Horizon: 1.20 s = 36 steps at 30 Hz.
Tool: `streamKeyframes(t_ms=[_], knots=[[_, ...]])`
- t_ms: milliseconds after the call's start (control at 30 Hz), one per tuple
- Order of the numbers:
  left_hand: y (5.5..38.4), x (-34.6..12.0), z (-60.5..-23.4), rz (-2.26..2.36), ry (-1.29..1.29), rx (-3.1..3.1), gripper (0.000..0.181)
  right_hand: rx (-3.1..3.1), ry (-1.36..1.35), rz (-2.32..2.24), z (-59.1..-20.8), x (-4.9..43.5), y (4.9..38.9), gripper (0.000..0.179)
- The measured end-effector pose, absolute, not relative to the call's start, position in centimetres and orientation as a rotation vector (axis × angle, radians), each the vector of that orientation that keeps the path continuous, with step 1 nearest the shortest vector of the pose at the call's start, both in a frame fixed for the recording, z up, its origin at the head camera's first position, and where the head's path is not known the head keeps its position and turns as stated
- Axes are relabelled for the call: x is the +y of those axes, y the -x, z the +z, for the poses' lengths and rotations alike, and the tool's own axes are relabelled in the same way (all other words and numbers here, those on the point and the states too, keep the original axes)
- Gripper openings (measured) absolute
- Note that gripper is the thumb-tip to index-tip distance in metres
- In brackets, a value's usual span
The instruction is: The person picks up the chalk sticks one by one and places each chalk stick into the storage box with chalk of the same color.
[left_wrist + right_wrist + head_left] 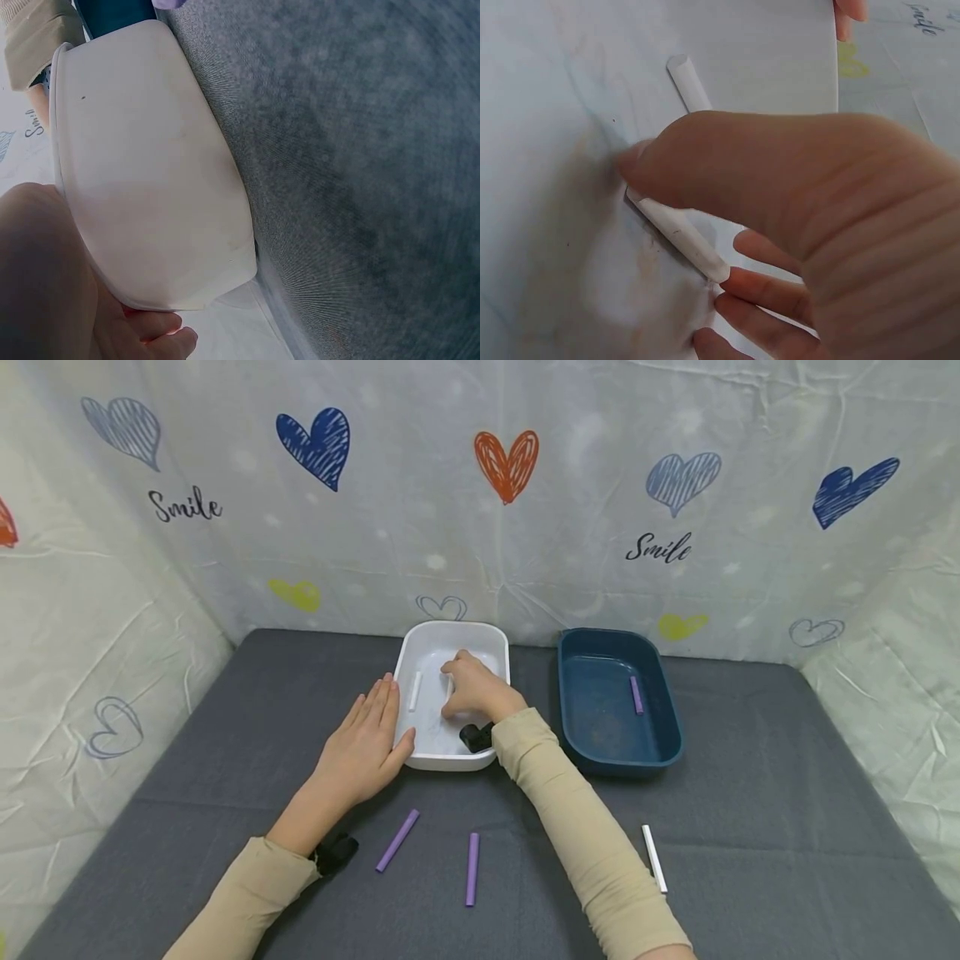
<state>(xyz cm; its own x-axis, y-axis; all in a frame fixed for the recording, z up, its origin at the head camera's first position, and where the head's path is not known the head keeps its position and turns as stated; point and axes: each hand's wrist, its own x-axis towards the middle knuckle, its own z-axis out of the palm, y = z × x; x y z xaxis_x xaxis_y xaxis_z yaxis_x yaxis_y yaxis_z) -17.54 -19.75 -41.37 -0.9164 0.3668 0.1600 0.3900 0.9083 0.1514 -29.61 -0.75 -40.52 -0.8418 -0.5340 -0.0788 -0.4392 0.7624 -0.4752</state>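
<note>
My right hand (480,687) reaches down inside the white tray (450,762). Its thumb and a finger pinch a white chalk stick (682,236) by the two ends, low over the tray floor. Left of it in the tray lies a second white chalk stick (415,691). My left hand (362,747) rests along the tray's left side, fingers straight and pointing away, the thumb near the front corner. The left wrist view shows the tray's outer wall (142,142) close beside that hand.
A dark blue tray (600,714) stands to the right, holding a purple chalk stick (636,695). On the grey cloth in front lie two purple chalk sticks (397,841) and, near my right sleeve, a white chalk stick (654,858). A heart-printed curtain (420,527) hangs behind.
</note>
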Motion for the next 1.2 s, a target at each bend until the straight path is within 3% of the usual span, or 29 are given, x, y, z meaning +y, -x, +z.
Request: streamKeyframes(t_ms=[167,467,1200], knots=[[17.6,-19.8,-41.5,-0.259,0.59,-2.944,0.073,2.753,0.735,-0.736,-40.4,-0.8,29.5,0.071],[17.7,-19.7,-41.5,-0.265,0.59,-2.932,0.073,2.787,0.677,-1.134,-39.1,-0.8,29.3,0.038],[17.8,-19.6,-41.5,-0.314,0.584,-2.941,0.072,2.866,0.788,-1.191,-32.9,3.9,23.2,0.028]])
